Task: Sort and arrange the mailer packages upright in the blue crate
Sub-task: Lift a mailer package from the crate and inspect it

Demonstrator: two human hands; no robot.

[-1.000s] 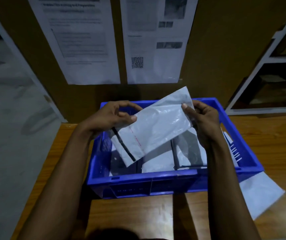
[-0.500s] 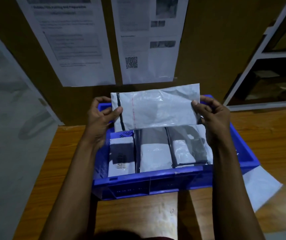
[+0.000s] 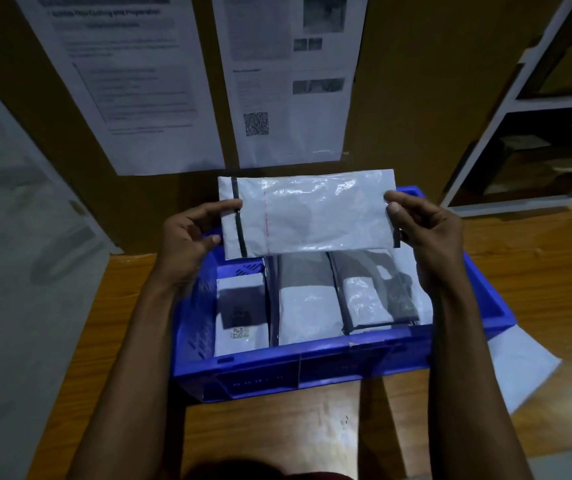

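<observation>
I hold a white mailer point(image 3: 312, 216) level and on its long edge above the back of the blue crate point(image 3: 298, 368). My left hand point(image 3: 191, 237) pinches its left end beside the black strip. My right hand point(image 3: 419, 230) pinches its right end. Below it, inside the crate, three white and grey mailers lie side by side: a small one with a barcode label point(image 3: 239, 313) at the left, one in the middle point(image 3: 305, 306) and one at the right point(image 3: 371, 296). Another white mailer point(image 3: 516, 368) lies flat on the table, sticking out from under the crate's right corner.
The crate stands on a wooden table point(image 3: 270, 438) against a brown board wall with two printed sheets point(image 3: 277, 81). A white shelf unit point(image 3: 534, 133) stands at the right. The table's left edge drops to a grey floor point(image 3: 18, 271).
The held mailer went from tilted down into the crate to level and raised above its back edge. My left hand shifted to its left end. Little has moved in the last half second.
</observation>
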